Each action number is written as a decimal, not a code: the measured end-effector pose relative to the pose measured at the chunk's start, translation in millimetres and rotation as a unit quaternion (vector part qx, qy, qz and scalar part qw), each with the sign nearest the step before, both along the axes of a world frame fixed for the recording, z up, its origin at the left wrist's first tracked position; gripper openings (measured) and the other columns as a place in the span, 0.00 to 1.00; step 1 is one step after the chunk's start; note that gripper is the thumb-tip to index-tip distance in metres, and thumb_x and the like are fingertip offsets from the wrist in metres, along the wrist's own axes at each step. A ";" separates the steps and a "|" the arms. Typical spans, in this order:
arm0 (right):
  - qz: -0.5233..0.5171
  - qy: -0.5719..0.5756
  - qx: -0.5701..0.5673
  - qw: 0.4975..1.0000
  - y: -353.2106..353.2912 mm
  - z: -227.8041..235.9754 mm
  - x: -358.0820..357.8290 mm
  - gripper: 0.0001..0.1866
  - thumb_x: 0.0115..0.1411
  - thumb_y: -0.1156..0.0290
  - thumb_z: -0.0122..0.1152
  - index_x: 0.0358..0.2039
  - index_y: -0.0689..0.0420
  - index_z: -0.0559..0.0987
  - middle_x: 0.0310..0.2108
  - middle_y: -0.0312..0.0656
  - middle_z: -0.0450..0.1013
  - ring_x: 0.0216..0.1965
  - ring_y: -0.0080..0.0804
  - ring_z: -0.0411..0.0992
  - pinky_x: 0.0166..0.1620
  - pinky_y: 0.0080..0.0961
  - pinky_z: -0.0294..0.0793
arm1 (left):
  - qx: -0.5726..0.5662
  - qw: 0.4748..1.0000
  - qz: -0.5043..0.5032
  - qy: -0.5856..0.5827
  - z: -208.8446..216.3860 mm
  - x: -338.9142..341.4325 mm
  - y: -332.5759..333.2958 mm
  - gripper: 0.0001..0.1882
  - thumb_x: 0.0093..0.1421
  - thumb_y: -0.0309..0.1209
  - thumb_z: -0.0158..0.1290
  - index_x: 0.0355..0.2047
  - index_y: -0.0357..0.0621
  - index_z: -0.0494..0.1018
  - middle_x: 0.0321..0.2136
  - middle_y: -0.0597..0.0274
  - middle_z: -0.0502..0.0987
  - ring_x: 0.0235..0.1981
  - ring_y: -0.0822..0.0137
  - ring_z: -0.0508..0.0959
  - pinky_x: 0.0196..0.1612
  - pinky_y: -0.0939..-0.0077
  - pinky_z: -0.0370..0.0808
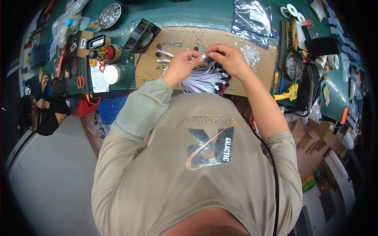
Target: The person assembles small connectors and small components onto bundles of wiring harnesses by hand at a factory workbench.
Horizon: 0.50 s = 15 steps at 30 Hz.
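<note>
My left hand (182, 66) and my right hand (229, 59) meet over a sheet of cardboard (153, 67). Between their pinched fingertips is a small white connector (204, 57), partly hidden by the fingers. Just below the hands lies a thick bundle of white flat cables (202, 80), fanned out, with dark ends along its right side. A few more cable ends with black plugs (161, 51) stick out left of my left hand. To the right of my right hand is a pile of small clear-white pieces (251, 56).
A black box-shaped holder (142, 36), a white-lidded jar (114, 74) and orange-handled scissors (80, 82) are at left. On the right are a yellow glue gun (287, 93) and a metal bowl (294, 66). A silver bag (254, 19) lies behind. Another person (43, 110) sits far left.
</note>
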State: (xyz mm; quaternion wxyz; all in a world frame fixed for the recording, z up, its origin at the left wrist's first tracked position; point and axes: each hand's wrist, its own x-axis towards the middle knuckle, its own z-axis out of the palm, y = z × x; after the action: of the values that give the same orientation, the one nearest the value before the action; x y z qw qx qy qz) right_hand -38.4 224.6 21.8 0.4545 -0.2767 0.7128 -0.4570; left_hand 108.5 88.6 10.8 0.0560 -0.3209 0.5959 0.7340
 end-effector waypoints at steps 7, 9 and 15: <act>0.008 0.017 0.008 1.000 0.4 -0.6 0.1 0.10 0.61 0.71 0.57 0.42 0.58 0.80 0.34 0.33 0.77 0.34 0.18 0.71 0.41 0.18 0.71 | -0.013 1.000 -0.018 0.004 -1.3 -0.5 -1.0 0.07 0.61 0.28 0.54 0.37 0.38 0.74 0.27 0.70 0.75 0.28 0.78 0.71 0.34 0.84 0.68; 0.009 0.016 0.009 1.000 0.2 0.4 -0.1 0.10 0.61 0.70 0.57 0.42 0.58 0.80 0.34 0.33 0.77 0.35 0.18 0.71 0.41 0.18 0.71 | -0.016 1.000 -0.021 0.002 -1.4 -0.6 -1.0 0.07 0.61 0.28 0.54 0.37 0.38 0.74 0.27 0.70 0.75 0.28 0.79 0.71 0.34 0.84 0.68; 0.076 0.111 0.010 0.991 -3.0 6.1 -2.5 0.10 0.59 0.71 0.58 0.40 0.57 0.80 0.35 0.39 0.78 0.36 0.28 0.75 0.42 0.23 0.72 | -0.032 0.999 -0.025 0.010 -6.3 1.4 -1.8 0.08 0.60 0.30 0.55 0.35 0.38 0.76 0.27 0.67 0.77 0.29 0.77 0.73 0.35 0.82 0.70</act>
State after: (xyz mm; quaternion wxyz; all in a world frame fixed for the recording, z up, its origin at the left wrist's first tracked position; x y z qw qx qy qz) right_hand -40.9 221.5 27.9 0.4090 -0.3747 0.7398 -0.3808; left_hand 109.9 86.8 4.5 0.0583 -0.2997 0.6276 0.7162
